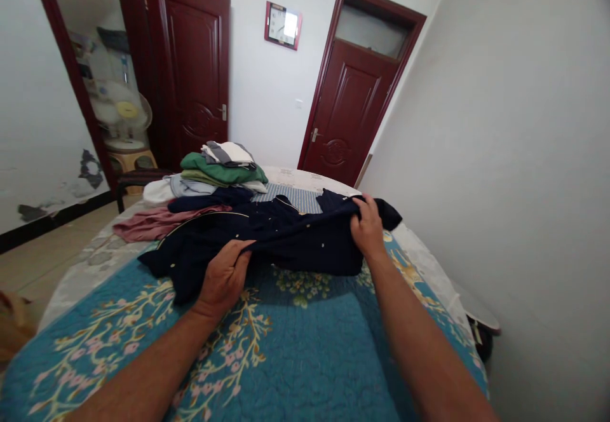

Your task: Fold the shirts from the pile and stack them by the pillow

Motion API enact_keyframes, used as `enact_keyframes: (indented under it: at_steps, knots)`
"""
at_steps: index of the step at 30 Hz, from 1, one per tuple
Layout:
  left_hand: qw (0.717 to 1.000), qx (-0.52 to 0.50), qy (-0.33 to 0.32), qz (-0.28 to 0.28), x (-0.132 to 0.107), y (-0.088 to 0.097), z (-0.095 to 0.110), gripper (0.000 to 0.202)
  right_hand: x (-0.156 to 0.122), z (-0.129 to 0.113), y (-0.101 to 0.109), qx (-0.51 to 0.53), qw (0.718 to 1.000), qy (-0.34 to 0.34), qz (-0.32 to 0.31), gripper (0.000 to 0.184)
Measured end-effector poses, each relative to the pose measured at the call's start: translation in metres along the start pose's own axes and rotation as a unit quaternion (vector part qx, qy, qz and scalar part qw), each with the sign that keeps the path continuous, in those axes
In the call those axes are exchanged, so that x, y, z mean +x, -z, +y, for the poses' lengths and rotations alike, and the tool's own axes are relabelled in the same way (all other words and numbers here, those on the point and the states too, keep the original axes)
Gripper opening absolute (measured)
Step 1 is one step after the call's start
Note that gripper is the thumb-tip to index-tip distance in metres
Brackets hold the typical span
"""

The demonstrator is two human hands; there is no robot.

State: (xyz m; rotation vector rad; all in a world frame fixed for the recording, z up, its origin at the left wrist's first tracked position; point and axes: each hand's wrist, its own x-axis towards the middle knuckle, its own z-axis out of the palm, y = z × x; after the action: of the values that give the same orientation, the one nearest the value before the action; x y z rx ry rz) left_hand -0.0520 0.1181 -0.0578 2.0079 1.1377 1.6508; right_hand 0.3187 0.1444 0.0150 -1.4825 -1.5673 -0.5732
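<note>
Navy garment [295,234] was held at two places

The left hand [226,279] was closed on its near edge, thumb on top, fingers partly hidden. The right hand [368,225] was closed on cloth toward the other end. Between them the fabric spread over the far part of a flowered teal quilt [324,352]. Just beyond its left part lay a pink cloth [143,224]; behind, a green cloth [223,170] sat in a folded pile.

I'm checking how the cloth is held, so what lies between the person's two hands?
In the head view, the dark navy garment spans the stretch between the left hand and right hand, gripped by both.
</note>
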Motion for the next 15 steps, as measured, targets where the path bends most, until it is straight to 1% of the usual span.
enact_keyframes:
  at_steps: [1, 2, 3, 4, 6, 9, 11, 13, 15]
  knots:
    - [1.0, 0.014, 0.009, -0.007, 0.001, -0.002, -0.005, 0.027, 0.004, 0.003, -0.009, -0.021, 0.998, 0.002, -0.059, 0.057]
    - [0.999, 0.031, 0.018, -0.016, 0.002, -0.003, -0.011, 0.028, 0.004, 0.006, -0.018, -0.042, 0.994, -0.005, -0.105, 0.063]
    - [0.998, 0.05, 0.025, -0.027, 0.002, -0.005, -0.018, 0.03, 0.0, 0.01, -0.026, -0.061, 0.989, -0.02, -0.135, 0.066]
    - [0.996, 0.068, 0.032, -0.039, 0.003, -0.006, -0.024, 0.032, -0.007, 0.015, -0.033, -0.073, 0.985, -0.042, -0.153, 0.065]
    - [0.993, 0.096, 0.041, -0.06, 0.004, -0.007, -0.035, 0.036, -0.03, 0.025, -0.041, -0.08, 0.975, -0.101, -0.182, 0.055]
    - [0.988, 0.124, 0.052, -0.08, 0.004, -0.007, -0.04, 0.039, -0.073, 0.04, -0.038, -0.07, 0.952, -0.203, -0.22, 0.042]
    - [0.985, 0.137, 0.061, -0.089, 0.005, -0.007, -0.037, 0.039, -0.093, 0.048, -0.031, -0.048, 0.941, -0.24, -0.233, 0.037]
    - [0.981, 0.152, 0.072, -0.094, 0.006, -0.007, -0.033, 0.04, -0.103, 0.054, -0.022, -0.012, 0.932, -0.254, -0.26, 0.035]
    - [0.978, 0.167, 0.082, -0.096, 0.007, -0.006, -0.031, 0.04, -0.104, 0.056, -0.014, 0.017, 0.919, -0.263, -0.292, 0.036]
